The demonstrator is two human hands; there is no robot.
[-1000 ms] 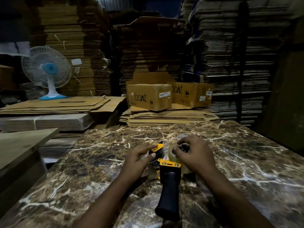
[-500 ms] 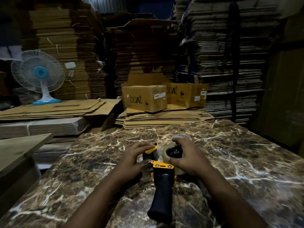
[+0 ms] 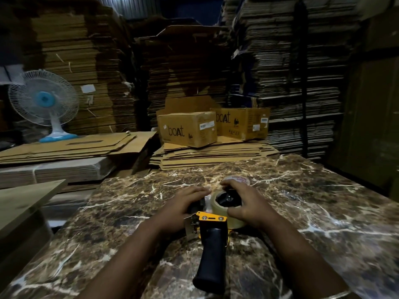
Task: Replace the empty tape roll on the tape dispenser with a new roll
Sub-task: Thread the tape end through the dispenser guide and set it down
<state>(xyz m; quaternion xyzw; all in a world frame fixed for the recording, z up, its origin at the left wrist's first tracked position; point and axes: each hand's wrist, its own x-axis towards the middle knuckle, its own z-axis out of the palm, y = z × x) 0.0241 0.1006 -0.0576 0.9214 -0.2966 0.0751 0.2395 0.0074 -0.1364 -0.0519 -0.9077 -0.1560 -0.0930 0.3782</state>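
A yellow tape dispenser with a black handle lies on its side on the marble table, handle toward me. A clear tape roll sits on its hub. My right hand curls round the roll from the right, thumb on its near edge. My left hand lies over the dispenser's front end, fingers stretched toward the roll; what it touches is hidden. Behind my right hand a second roll with red print peeks out on the table.
Two "boat" cardboard boxes stand on flat cardboard stacks beyond the table. A white and blue desk fan is at the left. A wooden board edges in at the near left. Tall cardboard piles fill the background.
My left hand has slid forward over the dispenser's front, covering its yellow tip. My right hand has spread wider round the tape roll. The view has shifted slightly.
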